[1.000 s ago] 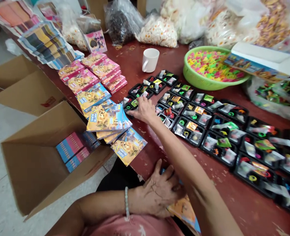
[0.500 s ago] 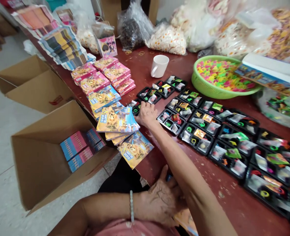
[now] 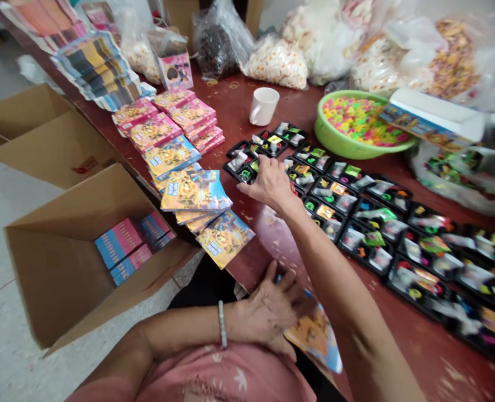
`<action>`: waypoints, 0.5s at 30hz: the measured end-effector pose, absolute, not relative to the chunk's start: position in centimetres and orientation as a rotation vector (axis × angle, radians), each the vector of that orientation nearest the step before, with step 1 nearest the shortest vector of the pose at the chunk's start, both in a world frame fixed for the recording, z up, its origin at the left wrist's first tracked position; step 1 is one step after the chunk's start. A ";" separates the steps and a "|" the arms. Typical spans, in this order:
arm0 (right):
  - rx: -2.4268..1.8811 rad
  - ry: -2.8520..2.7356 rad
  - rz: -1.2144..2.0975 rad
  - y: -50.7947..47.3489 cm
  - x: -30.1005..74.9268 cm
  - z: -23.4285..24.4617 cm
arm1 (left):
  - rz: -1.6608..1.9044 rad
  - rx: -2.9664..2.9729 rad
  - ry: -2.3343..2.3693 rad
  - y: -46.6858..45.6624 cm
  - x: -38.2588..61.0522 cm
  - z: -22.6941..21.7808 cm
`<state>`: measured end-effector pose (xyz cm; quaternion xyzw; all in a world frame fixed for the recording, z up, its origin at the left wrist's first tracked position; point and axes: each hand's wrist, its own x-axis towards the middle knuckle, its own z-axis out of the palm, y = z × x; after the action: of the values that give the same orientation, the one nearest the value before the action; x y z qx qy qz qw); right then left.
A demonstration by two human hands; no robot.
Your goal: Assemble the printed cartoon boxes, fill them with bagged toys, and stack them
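Note:
My right hand (image 3: 268,181) reaches across to the near left end of the rows of black trays. Its thumb and bent fingers are around the near right side of one small black compartment tray (image 3: 238,163), which holds little toys and packets. The fingertips partly hide that tray. My left hand (image 3: 272,312), with a bead bracelet at the wrist, lies palm down by the table's edge with its fingers spread. It rests on a flat printed blue-and-orange box (image 3: 314,335), partly hidden beneath hand and forearm. Similar yellow-and-blue flat boxes (image 3: 224,237) lie fanned out to the left.
Filled black trays (image 3: 373,240) run in rows along the right. A green basket (image 3: 325,131) of small colourful plastic pieces and a white mug (image 3: 266,106) stand behind. Pink boxes (image 3: 155,131) are stacked left. An open carton (image 3: 55,268) stands beside the table.
My right hand has moved right along the tray rows, and the small tray by it has shifted right too. My left hand stays low, with more of the printed box showing. The view has shifted slightly.

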<state>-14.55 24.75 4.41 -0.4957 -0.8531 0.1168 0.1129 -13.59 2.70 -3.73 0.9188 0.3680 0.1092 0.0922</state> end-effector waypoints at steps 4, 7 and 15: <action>-1.409 -2.528 0.224 21.4 -6.5 6.1 | 0.231 2.608 1.167 2.5 -12.8 -3.1; -1.474 -2.549 0.184 17.3 1.3 6.9 | 0.141 2.553 1.169 2.8 -12.3 -2.2; -1.736 -2.359 0.197 4.1 17.6 3.7 | 0.202 2.451 1.180 4.0 -13.3 -1.7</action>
<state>17.58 4.06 3.68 -0.5881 -0.7994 0.0669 0.1027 -13.30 3.96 -1.72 0.8794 0.4232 0.0725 0.2055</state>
